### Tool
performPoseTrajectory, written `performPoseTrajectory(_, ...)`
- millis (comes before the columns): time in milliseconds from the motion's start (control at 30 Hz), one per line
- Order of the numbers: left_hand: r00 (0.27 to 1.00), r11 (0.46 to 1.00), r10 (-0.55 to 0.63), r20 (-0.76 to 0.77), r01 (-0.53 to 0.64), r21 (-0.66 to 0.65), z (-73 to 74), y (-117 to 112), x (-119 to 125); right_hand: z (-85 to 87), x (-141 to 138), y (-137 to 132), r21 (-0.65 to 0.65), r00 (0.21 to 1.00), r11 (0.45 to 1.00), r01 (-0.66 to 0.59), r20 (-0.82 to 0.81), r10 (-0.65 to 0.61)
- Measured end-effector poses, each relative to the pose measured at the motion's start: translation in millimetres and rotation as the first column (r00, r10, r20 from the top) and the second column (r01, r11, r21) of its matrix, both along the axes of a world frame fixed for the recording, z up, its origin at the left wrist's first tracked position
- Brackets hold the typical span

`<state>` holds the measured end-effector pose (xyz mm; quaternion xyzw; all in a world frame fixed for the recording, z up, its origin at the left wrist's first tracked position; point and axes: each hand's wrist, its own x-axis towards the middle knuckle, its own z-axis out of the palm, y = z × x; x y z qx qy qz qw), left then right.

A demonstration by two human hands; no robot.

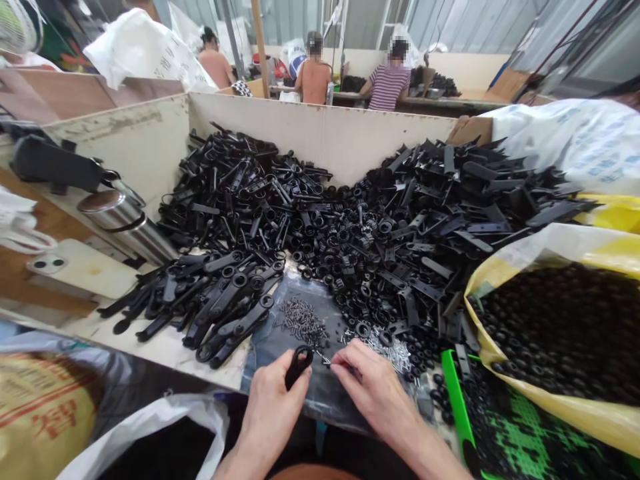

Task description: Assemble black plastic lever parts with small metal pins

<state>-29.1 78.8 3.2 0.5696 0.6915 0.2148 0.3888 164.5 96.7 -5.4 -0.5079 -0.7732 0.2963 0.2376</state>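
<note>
My left hand (274,399) is closed around a black plastic lever part (299,365), its ring end sticking up between thumb and fingers. My right hand (367,383) is pinched on a small metal screw (325,360), its tip held close to the ring of the part. Both hands hover over a dark plastic sheet (280,340) at the table's near edge. On that sheet lies a small heap of dark screws (301,321). Silver screws (395,352) lie just right of my right hand.
A big pile of black levers (225,293), rings (345,247) and flat arms (475,200) fills the walled table. A yellow bag of black rings (560,327) sits right, a green crate (457,400) below it. A steel flask (127,223) and phone (80,267) lie left. Three people work at the back.
</note>
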Motion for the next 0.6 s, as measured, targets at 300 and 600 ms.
performPoseTrajectory(300, 0.979, 0.997, 0.037, -0.202, -0.021, 0.079, -13.3, 0, -18, -20.2, -6, -5, 0.067, 0.974, 0.998, 0.018, 0.225, -0.033)
performPoseTrajectory(600, 0.931, 0.996, -0.075, -0.356, 0.087, 0.017, -11.1, 11, 0, -7.1, 9, -1, 0.039, 0.992, 0.997, 0.066, 0.105, -0.070)
